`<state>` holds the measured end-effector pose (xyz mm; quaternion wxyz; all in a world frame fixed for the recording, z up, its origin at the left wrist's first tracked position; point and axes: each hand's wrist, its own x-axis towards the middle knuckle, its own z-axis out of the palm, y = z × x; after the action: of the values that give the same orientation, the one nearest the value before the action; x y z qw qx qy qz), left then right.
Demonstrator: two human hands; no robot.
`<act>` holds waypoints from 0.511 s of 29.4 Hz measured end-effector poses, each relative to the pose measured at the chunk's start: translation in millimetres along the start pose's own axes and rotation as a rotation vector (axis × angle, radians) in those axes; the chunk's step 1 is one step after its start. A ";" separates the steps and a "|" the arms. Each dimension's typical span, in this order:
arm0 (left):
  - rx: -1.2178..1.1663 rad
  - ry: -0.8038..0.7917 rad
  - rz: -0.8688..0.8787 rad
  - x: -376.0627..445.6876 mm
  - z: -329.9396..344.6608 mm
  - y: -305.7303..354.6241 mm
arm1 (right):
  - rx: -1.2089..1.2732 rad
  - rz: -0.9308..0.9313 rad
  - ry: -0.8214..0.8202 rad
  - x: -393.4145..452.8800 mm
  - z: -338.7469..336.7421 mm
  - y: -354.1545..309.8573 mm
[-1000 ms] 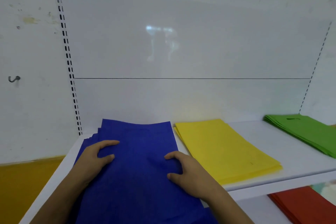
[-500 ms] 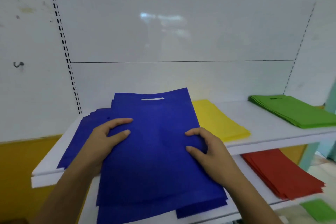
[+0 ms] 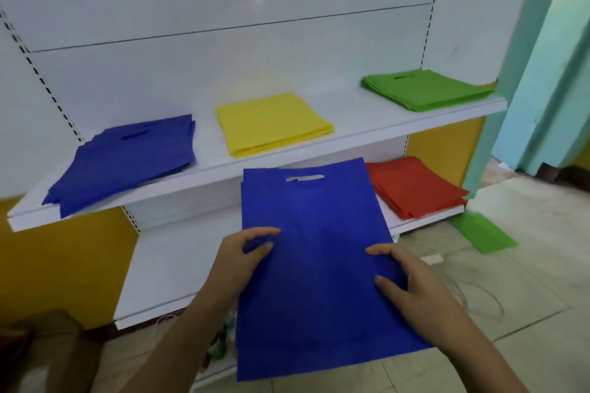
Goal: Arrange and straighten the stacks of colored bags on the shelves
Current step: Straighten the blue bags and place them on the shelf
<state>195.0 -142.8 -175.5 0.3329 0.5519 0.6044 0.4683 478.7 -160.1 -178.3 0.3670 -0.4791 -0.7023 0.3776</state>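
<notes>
Head view: white shelving [image 3: 287, 150] stood against a white panel, tiled floor [image 3: 526, 265] below. Upper shelf carried three stacks: blue [image 3: 124, 163], yellow [image 3: 271, 123], green [image 3: 424, 89]. One red stack [image 3: 415, 187] sat at the lower shelf's right end. Left hand [image 3: 236, 260] and right hand [image 3: 415, 287] gripped a blue bundle [image 3: 313, 265] off the shelves.

Your upper shelf [image 3: 367, 124] carries three stacks: a fanned, uneven blue bag stack [image 3: 127, 159] at the left, a yellow bag stack [image 3: 271, 123] in the middle and a green bag stack [image 3: 424, 89] at the right end. On your lower shelf [image 3: 166, 265] a red bag stack [image 3: 415, 187] lies at the right. One green bag [image 3: 485, 231] lies on the tiled floor [image 3: 526, 297] just beside that shelf's right corner.
</notes>
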 end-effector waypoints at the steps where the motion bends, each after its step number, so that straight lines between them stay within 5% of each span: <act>1: 0.022 -0.021 -0.019 -6.1 12.8 -9.3 | 0.002 0.034 -0.012 -8.9 -1.7 12.7; 7: 0.093 -0.065 -0.180 -5.9 62.9 -69.4 | -0.151 0.161 -0.006 -7.4 13.9 93.6; 15: 0.199 -0.083 -0.259 95.9 76.5 -160.7 | -0.218 0.080 -0.014 124.3 71.8 180.5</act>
<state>192.1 -26.1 -340.5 0.3590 0.5185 0.6994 0.3364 453.4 -8.6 -350.3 0.2925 -0.5412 -0.7221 0.3164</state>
